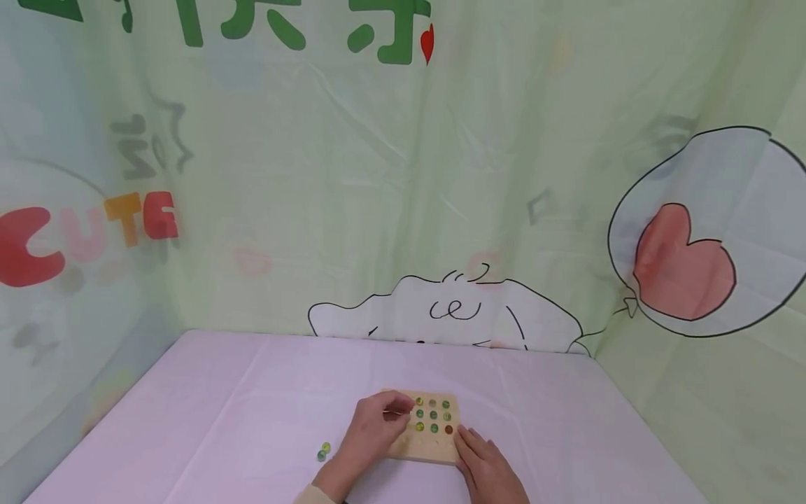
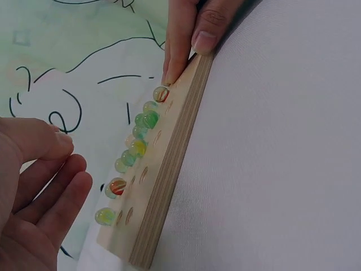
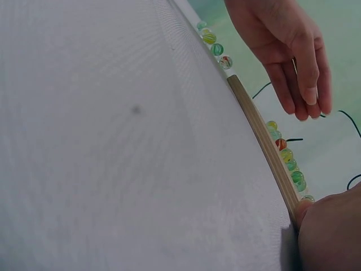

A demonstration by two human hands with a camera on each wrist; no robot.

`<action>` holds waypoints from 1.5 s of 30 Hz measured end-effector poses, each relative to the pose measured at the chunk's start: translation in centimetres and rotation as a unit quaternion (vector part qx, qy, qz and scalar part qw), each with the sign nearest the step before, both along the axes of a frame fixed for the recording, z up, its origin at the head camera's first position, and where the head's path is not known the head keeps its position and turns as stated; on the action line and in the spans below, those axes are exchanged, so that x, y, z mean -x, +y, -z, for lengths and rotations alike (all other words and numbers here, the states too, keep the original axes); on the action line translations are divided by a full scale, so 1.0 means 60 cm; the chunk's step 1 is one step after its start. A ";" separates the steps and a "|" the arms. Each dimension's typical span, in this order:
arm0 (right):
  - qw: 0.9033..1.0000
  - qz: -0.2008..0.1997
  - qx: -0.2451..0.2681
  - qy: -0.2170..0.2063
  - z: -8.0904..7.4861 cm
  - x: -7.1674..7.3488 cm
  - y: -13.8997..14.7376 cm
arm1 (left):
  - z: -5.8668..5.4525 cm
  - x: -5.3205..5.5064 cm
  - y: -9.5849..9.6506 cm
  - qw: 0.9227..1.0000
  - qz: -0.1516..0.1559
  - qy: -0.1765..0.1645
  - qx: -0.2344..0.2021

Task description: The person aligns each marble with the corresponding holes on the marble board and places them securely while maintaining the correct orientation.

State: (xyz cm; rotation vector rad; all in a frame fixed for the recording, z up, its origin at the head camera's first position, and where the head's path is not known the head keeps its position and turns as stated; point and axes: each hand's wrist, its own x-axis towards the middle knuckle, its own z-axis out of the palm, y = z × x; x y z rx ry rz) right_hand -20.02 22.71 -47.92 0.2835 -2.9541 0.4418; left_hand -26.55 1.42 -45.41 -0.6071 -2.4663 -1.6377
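Observation:
A pale wooden board (image 1: 428,453) with rows of round hollows lies on the table, and green, yellow and reddish-brown glass marbles (image 1: 434,414) sit in many of them. Over the board's left part hovers my left hand (image 1: 373,428), its thumb and fingertips close together and bent loosely. In the left wrist view no marble shows between those fingers (image 2: 76,183). At the board's near right corner my right hand (image 1: 491,467) holds the edge, the thumb (image 2: 204,42) against the front side and the fingers along the right. Front hollows (image 2: 144,175) stand bare.
Loose marbles (image 1: 324,451) lie on the table left of the board, beside my left wrist; the right wrist view shows several marbles (image 3: 217,49) past the board's end. A pale cloth covers the table (image 1: 252,406). Printed curtains (image 1: 315,210) hang behind and at both sides.

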 end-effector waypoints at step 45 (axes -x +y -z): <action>1.000 0.012 -0.005 0.018 0.004 -0.003 -0.002 | 0.021 -0.023 -0.112 0.999 0.000 0.010 0.048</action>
